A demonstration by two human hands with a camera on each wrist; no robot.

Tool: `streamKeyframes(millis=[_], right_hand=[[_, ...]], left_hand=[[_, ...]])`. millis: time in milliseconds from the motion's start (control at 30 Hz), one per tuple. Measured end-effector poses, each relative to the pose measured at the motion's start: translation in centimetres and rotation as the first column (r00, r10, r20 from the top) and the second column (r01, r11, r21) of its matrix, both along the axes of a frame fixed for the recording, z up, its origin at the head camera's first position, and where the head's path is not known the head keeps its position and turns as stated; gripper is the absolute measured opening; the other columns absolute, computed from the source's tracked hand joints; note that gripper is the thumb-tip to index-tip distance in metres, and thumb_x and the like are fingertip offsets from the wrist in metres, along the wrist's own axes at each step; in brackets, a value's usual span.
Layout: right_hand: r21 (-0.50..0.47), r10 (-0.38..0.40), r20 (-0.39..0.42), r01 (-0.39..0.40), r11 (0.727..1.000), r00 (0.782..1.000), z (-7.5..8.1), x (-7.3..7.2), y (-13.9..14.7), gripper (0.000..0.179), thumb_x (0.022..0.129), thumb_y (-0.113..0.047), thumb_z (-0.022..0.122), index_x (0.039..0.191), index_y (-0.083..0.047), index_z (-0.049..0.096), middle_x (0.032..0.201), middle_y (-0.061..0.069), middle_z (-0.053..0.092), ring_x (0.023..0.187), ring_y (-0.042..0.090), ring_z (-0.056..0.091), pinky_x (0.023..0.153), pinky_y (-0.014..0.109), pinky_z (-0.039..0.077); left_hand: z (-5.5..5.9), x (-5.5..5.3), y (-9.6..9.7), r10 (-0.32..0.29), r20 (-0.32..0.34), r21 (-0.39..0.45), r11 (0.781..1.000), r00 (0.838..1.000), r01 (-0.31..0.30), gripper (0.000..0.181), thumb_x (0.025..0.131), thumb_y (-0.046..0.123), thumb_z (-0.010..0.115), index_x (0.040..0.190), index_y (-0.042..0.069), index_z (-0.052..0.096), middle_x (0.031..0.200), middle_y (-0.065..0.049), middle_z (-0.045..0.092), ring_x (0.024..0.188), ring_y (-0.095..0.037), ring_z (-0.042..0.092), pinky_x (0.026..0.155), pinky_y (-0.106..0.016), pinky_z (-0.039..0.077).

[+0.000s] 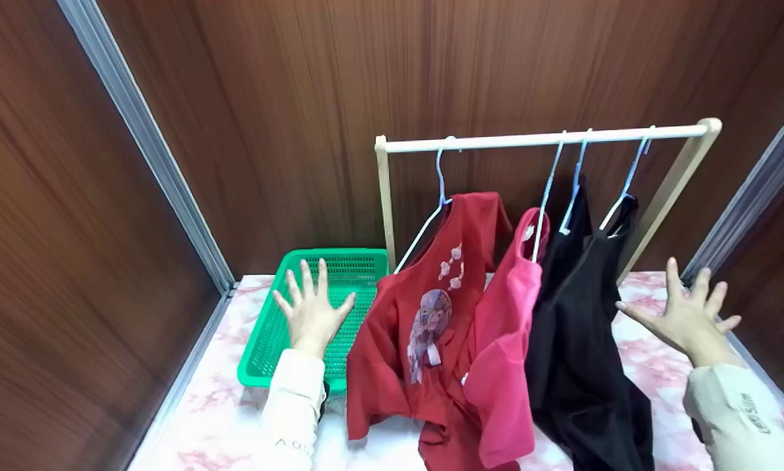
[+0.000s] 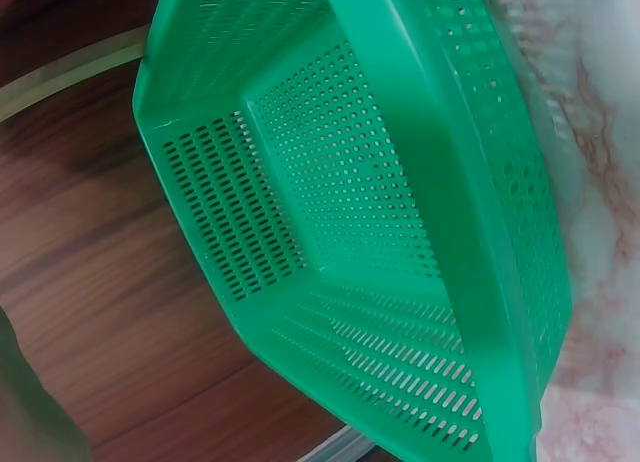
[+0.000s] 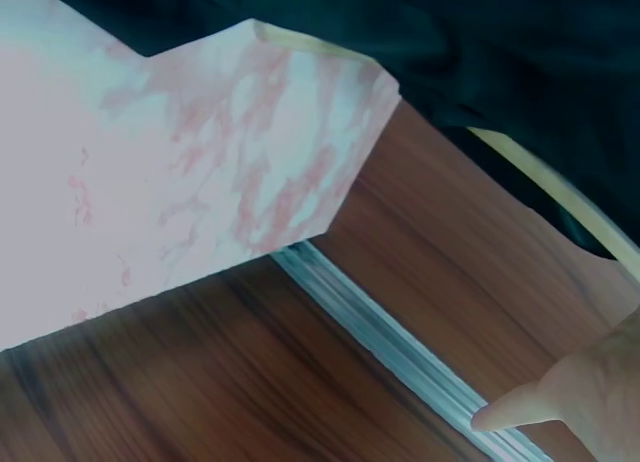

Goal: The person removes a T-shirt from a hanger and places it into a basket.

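Observation:
In the head view my left hand is held with spread fingers above a green plastic basket, holding nothing. The basket's perforated walls and bare floor fill much of the left wrist view. My right hand has its fingers spread too, to the right of the black garments, and grips nothing. Between the hands, a dark red top with a printed figure, a pinkish-red garment and black clothing hang on hangers. Part of the black clothing also crosses the top of the right wrist view.
A rack with a white rail and wooden side posts carries the hangers. Wood-grain panels with metal corner strips enclose the back and sides. Underneath is a pink marbled tabletop.

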State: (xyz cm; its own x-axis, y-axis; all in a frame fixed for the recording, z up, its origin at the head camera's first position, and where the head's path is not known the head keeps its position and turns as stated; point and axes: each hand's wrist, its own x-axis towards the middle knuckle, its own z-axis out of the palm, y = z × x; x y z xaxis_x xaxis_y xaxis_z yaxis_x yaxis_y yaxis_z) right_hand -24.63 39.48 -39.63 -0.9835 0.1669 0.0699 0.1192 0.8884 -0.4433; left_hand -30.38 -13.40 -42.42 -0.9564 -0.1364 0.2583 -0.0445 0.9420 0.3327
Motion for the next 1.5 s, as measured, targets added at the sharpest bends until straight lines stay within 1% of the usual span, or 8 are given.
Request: streamKeyframes(millis=[867,967,1067,1167,1233,1300,1433,1500], right_hand=[[-0.031,0.002,0.033,-0.001,1.000,0.999,-0.8,0.2,0.1,0.112,0.084,-0.065,0.053,0.149,-0.011,-0.021,0.141,0.043,-0.031,0.125,0.065,-0.032,0.084,0.088,-0.009],[-0.007,-0.002,0.020,0.002,1.000,1.000,-0.9,0.1,0.4,0.109,0.085,-0.063,0.052,0.149,-0.008,-0.017,0.143,0.046,-0.023,0.127,0.069,-0.024,0.087,0.088,-0.002],[0.017,0.008,-0.029,-0.007,1.000,1.000,-0.9,0.0,0.5,0.102,0.088,-0.056,0.052,0.150,0.000,-0.006,0.142,0.052,-0.006,0.126,0.074,-0.002,0.091,0.085,0.010],[0.018,0.013,-0.090,-0.011,1.000,0.996,-0.5,-0.1,0.6,0.087,0.092,-0.042,0.052,0.146,0.012,0.009,0.135,0.055,0.013,0.118,0.074,0.022,0.093,0.078,0.023],[0.002,0.009,-0.116,-0.009,1.000,0.993,0.2,-0.2,0.6,0.076,0.093,-0.034,0.050,0.140,0.018,0.021,0.131,0.054,0.026,0.113,0.070,0.032,0.093,0.072,0.031],[-0.026,-0.004,-0.131,0.000,1.000,0.991,1.3,-0.2,0.3,0.064,0.094,-0.028,0.047,0.133,0.020,0.033,0.127,0.049,0.039,0.110,0.063,0.042,0.089,0.066,0.038],[-0.113,-0.061,-0.160,0.043,0.993,0.985,4.8,0.2,-0.7,0.047,0.092,-0.025,0.045,0.116,0.013,0.057,0.089,0.020,0.070,0.078,0.028,0.065,0.071,0.037,0.049],[-0.173,-0.101,-0.184,0.069,0.983,0.978,6.9,0.4,-1.6,0.041,0.092,-0.026,0.045,0.109,0.007,0.063,0.067,-0.007,0.068,0.064,0.005,0.059,0.061,0.024,0.046]], left_hand=[[-0.2,-0.6,0.5,-0.008,0.011,-0.016,1.000,1.000,0.009,0.087,0.087,0.057,0.054,0.154,0.019,0.015,0.161,-0.015,0.014,0.148,-0.043,0.007,0.115,-0.065,0.005],[-0.1,-0.8,0.6,-0.020,0.008,-0.023,1.000,1.000,0.020,0.086,0.087,0.057,0.054,0.154,0.018,0.016,0.160,-0.015,0.016,0.148,-0.042,0.008,0.116,-0.064,0.005],[0.3,-1.0,0.8,-0.038,0.015,-0.011,0.999,0.999,0.039,0.083,0.089,0.055,0.051,0.154,0.018,0.017,0.160,-0.014,0.016,0.148,-0.041,0.008,0.117,-0.062,0.006],[0.9,-1.3,1.2,-0.070,0.038,0.078,0.995,0.997,0.067,0.077,0.092,0.052,0.047,0.154,0.018,0.016,0.161,-0.013,0.015,0.149,-0.039,0.008,0.119,-0.059,0.006],[1.5,-1.5,1.5,-0.095,0.040,0.183,0.979,0.995,0.087,0.073,0.095,0.049,0.044,0.154,0.017,0.016,0.160,-0.013,0.018,0.148,-0.039,0.011,0.120,-0.057,0.007],[2.1,-1.7,1.9,-0.121,0.032,0.306,0.946,0.992,0.106,0.068,0.096,0.044,0.043,0.153,0.015,0.019,0.159,-0.013,0.023,0.148,-0.037,0.016,0.120,-0.055,0.011],[3.5,-1.9,2.8,-0.162,0.006,0.545,0.828,0.987,0.133,0.056,0.100,0.036,0.039,0.150,0.013,0.031,0.155,-0.013,0.033,0.145,-0.034,0.027,0.119,-0.049,0.023],[4.1,-2.1,3.4,-0.173,0.003,0.636,0.760,0.985,0.132,0.051,0.101,0.033,0.038,0.147,0.014,0.037,0.153,-0.012,0.036,0.143,-0.032,0.030,0.117,-0.047,0.028]])
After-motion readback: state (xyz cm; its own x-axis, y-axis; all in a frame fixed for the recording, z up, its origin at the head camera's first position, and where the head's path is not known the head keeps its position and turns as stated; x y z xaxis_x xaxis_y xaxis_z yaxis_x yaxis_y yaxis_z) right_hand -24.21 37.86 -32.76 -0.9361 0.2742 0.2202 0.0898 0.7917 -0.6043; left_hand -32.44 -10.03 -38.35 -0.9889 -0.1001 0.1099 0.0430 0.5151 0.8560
